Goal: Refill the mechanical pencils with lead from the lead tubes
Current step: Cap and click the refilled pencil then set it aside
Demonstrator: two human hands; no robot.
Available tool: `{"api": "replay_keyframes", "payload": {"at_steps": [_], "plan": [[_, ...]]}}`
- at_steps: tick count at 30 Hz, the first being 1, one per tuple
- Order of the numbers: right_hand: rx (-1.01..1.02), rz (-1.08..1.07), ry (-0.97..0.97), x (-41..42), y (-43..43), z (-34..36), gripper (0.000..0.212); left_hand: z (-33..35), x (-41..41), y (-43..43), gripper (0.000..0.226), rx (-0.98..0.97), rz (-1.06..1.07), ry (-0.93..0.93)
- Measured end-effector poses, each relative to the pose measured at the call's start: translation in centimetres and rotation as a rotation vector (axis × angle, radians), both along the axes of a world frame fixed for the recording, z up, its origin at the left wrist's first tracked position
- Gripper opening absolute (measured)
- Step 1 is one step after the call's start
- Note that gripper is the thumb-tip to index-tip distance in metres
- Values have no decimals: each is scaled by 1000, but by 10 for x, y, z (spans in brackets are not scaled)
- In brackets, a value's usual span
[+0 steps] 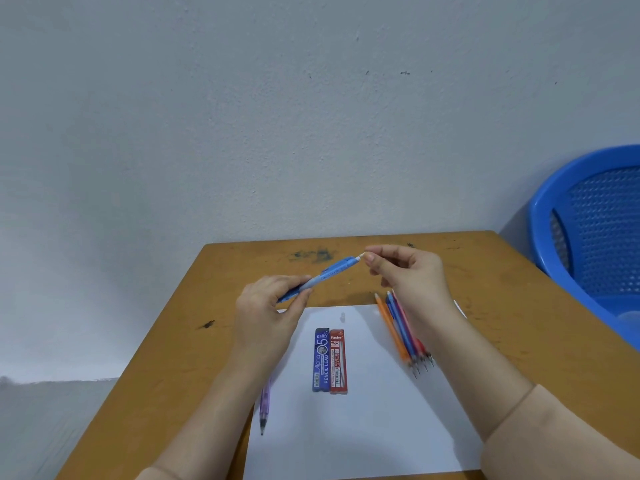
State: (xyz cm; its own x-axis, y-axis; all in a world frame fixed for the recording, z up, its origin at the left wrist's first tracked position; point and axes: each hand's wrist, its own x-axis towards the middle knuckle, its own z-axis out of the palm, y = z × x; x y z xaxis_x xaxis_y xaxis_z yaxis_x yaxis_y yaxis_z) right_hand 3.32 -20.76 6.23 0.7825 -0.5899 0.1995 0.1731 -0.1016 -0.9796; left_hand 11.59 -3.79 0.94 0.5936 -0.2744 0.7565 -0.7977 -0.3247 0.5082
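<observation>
Blue mechanical pencil slants above the wooden worktop; the left hand curls its fingers round the lower end, and the right hand pinches the white cap at the upper end. On the white sheet, at six o'clock from it, a blue lead tube and a red lead tube lie touching. Spare pencils fan at four o'clock and a purple pencil lies at seven.

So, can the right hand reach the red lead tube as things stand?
Probably yes, once it lets go: the right hand pinches the end of the blue pencil that the left hand holds. The red lead tube lies uncovered on the paper.
</observation>
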Motion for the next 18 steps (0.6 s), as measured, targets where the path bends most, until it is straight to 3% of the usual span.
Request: {"api": "replay_keyframes", "payload": {"at_steps": [18], "plan": [[41, 25, 13, 0, 0, 0, 9, -1, 0, 0, 18, -66, -15, -4]]}}
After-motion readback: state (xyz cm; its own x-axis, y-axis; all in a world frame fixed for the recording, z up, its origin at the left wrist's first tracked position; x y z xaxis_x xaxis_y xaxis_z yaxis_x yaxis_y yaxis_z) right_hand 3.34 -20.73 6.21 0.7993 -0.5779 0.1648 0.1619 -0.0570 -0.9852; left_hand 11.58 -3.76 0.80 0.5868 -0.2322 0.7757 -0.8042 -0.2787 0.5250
